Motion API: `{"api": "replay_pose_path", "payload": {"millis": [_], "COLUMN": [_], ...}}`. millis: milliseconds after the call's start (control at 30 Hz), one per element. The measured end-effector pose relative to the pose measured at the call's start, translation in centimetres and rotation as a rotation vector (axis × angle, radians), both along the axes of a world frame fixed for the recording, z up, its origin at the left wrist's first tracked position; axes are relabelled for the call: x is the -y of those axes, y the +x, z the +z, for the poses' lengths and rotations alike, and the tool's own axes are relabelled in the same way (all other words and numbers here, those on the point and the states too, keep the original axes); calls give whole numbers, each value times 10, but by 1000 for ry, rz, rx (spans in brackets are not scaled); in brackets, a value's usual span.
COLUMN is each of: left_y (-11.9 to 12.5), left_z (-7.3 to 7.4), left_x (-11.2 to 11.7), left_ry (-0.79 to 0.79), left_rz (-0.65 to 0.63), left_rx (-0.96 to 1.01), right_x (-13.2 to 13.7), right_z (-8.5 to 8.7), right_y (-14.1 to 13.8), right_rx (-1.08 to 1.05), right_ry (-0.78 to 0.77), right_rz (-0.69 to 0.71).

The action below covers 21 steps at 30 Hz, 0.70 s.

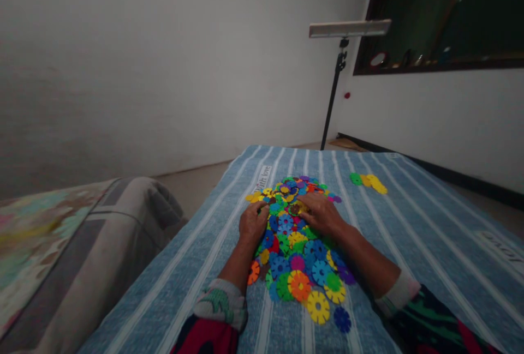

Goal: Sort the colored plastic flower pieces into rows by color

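Note:
A heap of colourful plastic snowflake discs (285,223), notched around their rims, is spread over a blue striped cloth. At the heap's left edge rests my left hand (252,222), its fingers curled inward; whatever they hold, if anything, is hidden. My right hand (321,213) reaches over the heap from the right. Its thumb and fingers are closed around a yellow snowflake disc (303,208), beside a brown disc (294,209). Closest to me lie a yellow disc (318,307) and a dark blue disc (342,319).
A short row of green and yellow discs (369,181) lies apart, at the right on the striped cloth (196,267). Left of the table is a fabric-covered piece of furniture (135,228). Behind stands a lamp on a black pole (332,92), near a dark window (442,16).

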<state>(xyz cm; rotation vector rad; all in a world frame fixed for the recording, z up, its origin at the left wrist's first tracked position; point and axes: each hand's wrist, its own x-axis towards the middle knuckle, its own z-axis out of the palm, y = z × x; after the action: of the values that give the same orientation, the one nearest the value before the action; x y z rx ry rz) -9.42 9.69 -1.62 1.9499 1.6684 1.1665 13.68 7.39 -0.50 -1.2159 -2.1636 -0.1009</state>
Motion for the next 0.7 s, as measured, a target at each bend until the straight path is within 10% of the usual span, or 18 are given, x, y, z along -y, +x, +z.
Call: {"api": "replay_pose_path", "payload": {"millis": [700], "left_y": [-1], "left_z": [10], "left_x": [-2], "left_ry": [-25], "left_rz": [9], "left_rx": [-20], "right_x": [47], "right_z": [-10], "right_y": [110], "right_rx": [0], "right_ry": [-414], "right_rz": [-482]}}
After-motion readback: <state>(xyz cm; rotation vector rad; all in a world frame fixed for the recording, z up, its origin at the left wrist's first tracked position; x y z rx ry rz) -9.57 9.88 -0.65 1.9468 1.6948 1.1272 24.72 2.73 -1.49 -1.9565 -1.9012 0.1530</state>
